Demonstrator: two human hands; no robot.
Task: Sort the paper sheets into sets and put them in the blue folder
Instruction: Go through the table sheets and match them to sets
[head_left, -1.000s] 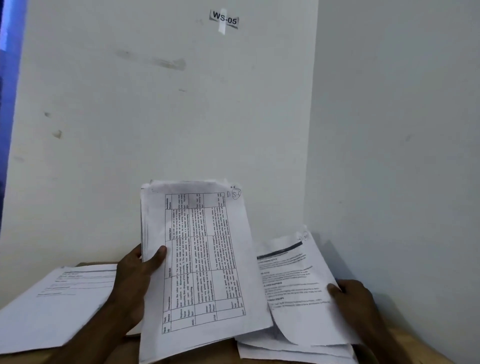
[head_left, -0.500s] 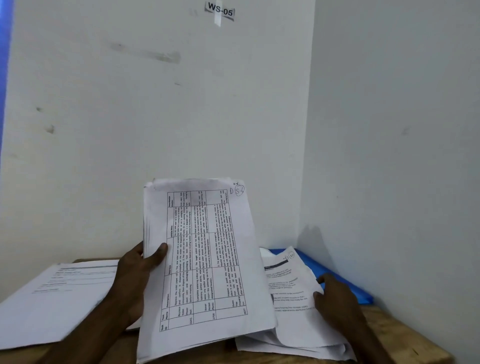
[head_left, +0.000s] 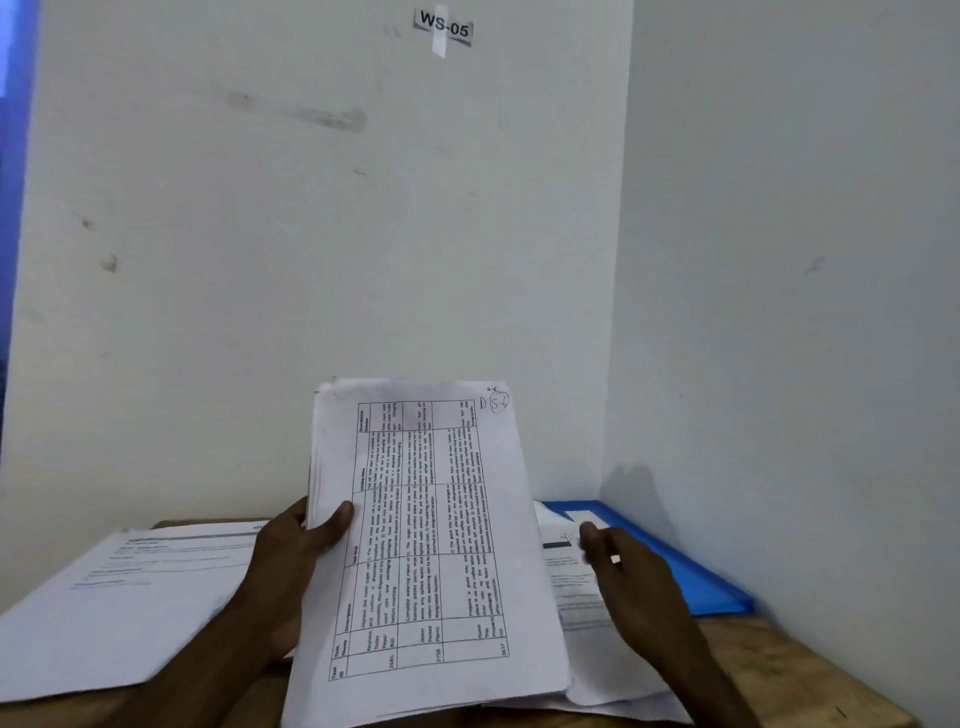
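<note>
a person's left hand (head_left: 288, 577) grips a thick stack of white printed sheets (head_left: 431, 551) by its left edge, thumb curled across the top page and fingers behind it. the stack is tilted up off a brown wooden table (head_left: 789, 670). the top page carries a grid of text turned sideways, with a circled handwritten mark at its upper right corner. to the right, the right hand (head_left: 631, 582) shows blurred over a loose pile of white printed pages (head_left: 576, 603) on the table. its fingers are stretched out and loosely spread, with nothing seen in their grasp; whether the fingertips touch the paper cannot be told. the held stack's right edge overlaps that pile. on the left side of the table lies a separate flat set of white sheets with headed text (head_left: 130, 592). just beyond the right hand, a blue plastic folder (head_left: 680, 571) lies flat in the corner, and the pile's far corner overlaps it. behind rise two white walls (head_left: 363, 260), with a small label reading "ws-05" (head_left: 444, 29) taped high on the back one.
</note>
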